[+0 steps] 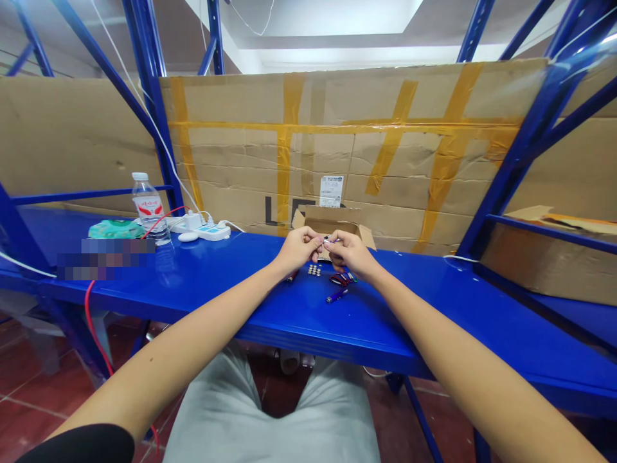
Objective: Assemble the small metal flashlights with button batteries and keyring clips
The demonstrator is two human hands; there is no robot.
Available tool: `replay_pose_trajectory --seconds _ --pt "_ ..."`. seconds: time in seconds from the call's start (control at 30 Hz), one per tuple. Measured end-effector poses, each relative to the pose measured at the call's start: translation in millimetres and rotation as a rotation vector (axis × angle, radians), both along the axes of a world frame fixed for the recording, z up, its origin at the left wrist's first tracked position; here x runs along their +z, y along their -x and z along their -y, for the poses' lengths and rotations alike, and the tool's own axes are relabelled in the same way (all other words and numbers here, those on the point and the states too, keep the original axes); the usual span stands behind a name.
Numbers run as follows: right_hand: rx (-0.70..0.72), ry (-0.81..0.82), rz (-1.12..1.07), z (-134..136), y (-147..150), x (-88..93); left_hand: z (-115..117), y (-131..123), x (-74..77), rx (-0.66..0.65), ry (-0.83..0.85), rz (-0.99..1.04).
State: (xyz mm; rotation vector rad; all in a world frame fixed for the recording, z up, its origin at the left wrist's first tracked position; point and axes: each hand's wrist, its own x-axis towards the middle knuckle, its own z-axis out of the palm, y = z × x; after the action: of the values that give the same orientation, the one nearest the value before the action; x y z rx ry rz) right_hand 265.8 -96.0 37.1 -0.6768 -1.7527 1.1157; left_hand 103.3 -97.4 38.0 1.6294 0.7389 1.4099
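My left hand [299, 248] and my right hand [351, 252] meet above the blue table, fingertips pinched close together. Between them is a small, partly silvery piece [326, 240], mostly covered by the fingers and too small to name. Below the hands, several small round silvery discs [314, 270], like button cells, lie in neat rows. Beneath my right hand is a cluster of small dark red and dark pen-like pieces [342, 278]. Closer to me rests a short blue-purple metallic tube [336, 296]. A dark reddish piece [292, 276] shows partly under my left hand.
An open cardboard box [332, 215] stands behind my hands, against a taped cardboard wall [231, 167]. To the left are a water bottle [150, 209], a white power strip [207, 230] with cords and a green packet [116, 229]. Blue rack posts [501, 161] flank the blue table [270, 315].
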Motion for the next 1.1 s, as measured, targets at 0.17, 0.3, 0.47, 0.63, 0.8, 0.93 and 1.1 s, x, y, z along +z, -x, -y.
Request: replay_pose_trajectory --seconds 0.17,0.3,0.47,0.63,0.8,0.93,1.1 --pt "-0.109 -0.101 0.074 -9 0 -2.7 2 0 -4.1 0.146 -0.164 -0.095" --pt "-0.147 -0.124 0.083 -13 -1 -5.3 2 0 -9.9 0.252 -0.329 -0.241" --pt "-0.219 -0.082 0.13 -16 1 -7.2 -5 0 -17.9 0.326 -0.45 -0.521" --pt "-0.325 -0.132 0.255 -16 10 -9.6 -4 -2 -19.4 0.336 -0.509 -0.715" --pt "-0.386 -0.184 0.347 -10 21 -11.2 2 -2 -14.7 0.377 -0.545 -0.768" --pt "-0.447 -0.196 0.479 -11 2 5.2 1 -1 -12.8 0.359 -0.496 -0.655" --pt "-0.955 -0.216 0.894 -26 -62 29.3 -6 1 -2.4 0.205 -0.047 -0.054"
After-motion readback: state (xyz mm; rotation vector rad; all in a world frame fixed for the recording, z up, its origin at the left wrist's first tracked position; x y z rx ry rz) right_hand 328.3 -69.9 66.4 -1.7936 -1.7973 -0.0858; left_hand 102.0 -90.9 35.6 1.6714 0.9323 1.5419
